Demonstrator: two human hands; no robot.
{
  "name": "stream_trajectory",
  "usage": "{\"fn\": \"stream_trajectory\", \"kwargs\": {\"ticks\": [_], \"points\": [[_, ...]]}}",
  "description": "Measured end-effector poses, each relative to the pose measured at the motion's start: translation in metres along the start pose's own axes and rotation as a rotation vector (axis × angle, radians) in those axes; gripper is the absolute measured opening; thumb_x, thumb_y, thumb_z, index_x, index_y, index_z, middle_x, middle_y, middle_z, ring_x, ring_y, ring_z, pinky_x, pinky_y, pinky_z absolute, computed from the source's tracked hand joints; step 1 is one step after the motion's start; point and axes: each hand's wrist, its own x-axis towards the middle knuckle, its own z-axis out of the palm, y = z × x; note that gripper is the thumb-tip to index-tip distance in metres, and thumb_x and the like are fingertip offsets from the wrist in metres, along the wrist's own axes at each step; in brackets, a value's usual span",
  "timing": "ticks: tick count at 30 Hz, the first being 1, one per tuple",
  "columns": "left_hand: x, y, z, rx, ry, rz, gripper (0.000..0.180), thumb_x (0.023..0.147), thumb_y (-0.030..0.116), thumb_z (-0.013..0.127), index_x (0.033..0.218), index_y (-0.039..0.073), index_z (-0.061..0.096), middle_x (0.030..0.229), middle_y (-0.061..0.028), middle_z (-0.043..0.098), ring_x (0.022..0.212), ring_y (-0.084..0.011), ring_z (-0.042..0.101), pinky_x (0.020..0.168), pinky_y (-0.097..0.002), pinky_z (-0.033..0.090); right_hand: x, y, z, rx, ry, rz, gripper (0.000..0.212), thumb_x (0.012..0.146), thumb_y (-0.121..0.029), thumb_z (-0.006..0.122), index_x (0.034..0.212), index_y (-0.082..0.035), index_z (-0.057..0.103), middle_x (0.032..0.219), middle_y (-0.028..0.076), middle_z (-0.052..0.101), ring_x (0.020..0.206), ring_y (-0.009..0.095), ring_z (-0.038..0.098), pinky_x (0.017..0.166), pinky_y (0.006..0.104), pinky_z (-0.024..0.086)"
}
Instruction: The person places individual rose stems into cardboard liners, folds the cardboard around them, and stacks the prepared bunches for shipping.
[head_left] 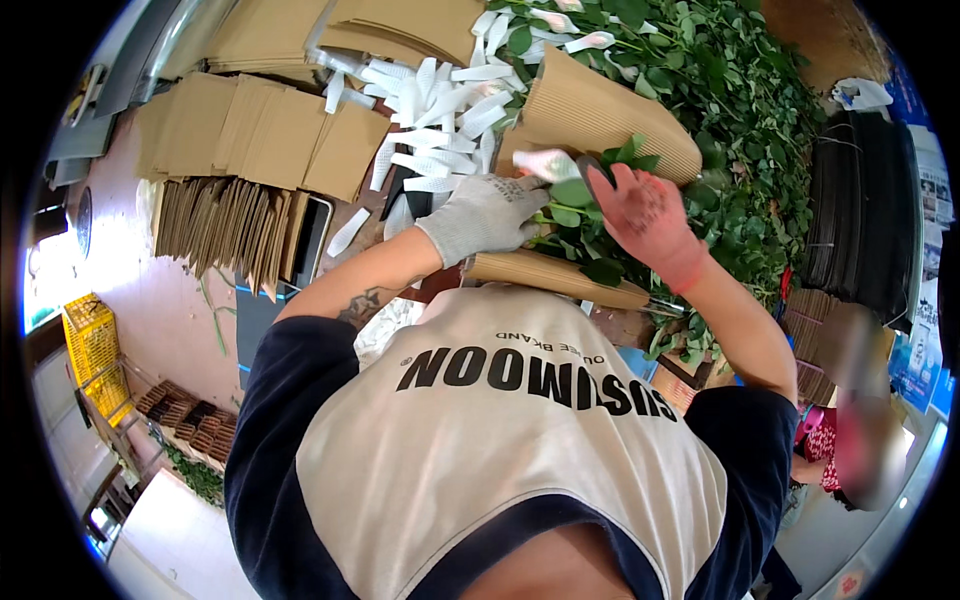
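Note:
My left hand, in a grey knit glove, is closed at the leafy stem just below a rose. White netting covers part of the pale pink bloom; the fingertips are partly hidden by leaves. To the right, my right hand, in a red glove, is raised over the leaves with its fingers stretched and slightly apart, somewhat blurred. Both hands are above a sheet of brown corrugated cardboard, whose far flap stands up behind the rose and whose near edge curls close to my shirt.
White foam-net sleeves lie heaped at the far left of the hands. Leafy rose stems cover the right side. Folded cardboard sheets are stacked at left, a yellow crate beyond. Another person is at the right edge.

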Motion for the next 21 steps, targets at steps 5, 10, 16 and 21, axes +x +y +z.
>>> {"fn": "stream_trajectory", "kwargs": {"ticks": [5, 10, 16, 21], "points": [[0.001, -0.009, 0.021, -0.022, 0.162, 0.044, 0.042, 0.087, 0.035, 0.047, 0.122, 0.011, 0.053, 0.133, -0.0097, 0.050, 0.105, -0.0263, 0.059, 0.086, -0.0408, 0.048, -0.003, -0.007, 0.068, 0.076, -0.365, 0.197, 0.044, 0.075, -0.015, 0.060, 0.118, -0.012, 0.055, 0.095, 0.013, 0.057, 0.085, 0.028, 0.058, 0.066, 0.0410, 0.047], [0.008, -0.017, 0.034, -0.045, 0.238, 0.081, 0.042, 0.088, 0.035, 0.046, 0.122, 0.013, 0.052, 0.134, -0.0094, 0.049, 0.103, -0.0265, 0.061, 0.086, -0.0400, 0.048, -0.016, -0.002, 0.091, 0.129, -0.009, 0.128, 0.038, 0.078, -0.015, 0.056, 0.116, -0.016, 0.058, 0.094, 0.014, 0.058, 0.080, 0.028, 0.059, 0.066, 0.0403, 0.047], [0.008, -0.015, 0.025, -0.064, 0.100, -0.037, 0.045, 0.086, 0.036, 0.050, 0.126, 0.014, 0.053, 0.130, -0.0107, 0.053, 0.105, -0.0274, 0.059, 0.085, -0.0376, 0.049, -0.013, -0.005, 0.082, 0.155, -0.050, 0.142, 0.034, 0.079, -0.016, 0.056, 0.113, -0.017, 0.061, 0.093, 0.011, 0.058, 0.080, 0.027, 0.058, 0.064, 0.0385, 0.047], [0.011, -0.016, 0.026, -0.087, 0.224, 0.061, 0.043, 0.085, 0.034, 0.052, 0.123, 0.013, 0.055, 0.126, -0.0113, 0.055, 0.104, -0.0279, 0.060, 0.085, -0.0379, 0.049, -0.017, -0.006, 0.092, 0.171, -0.112, 0.156, 0.035, 0.072, -0.014, 0.060, 0.106, -0.014, 0.062, 0.100, 0.012, 0.058, 0.084, 0.029, 0.058, 0.067, 0.0402, 0.047]]}}
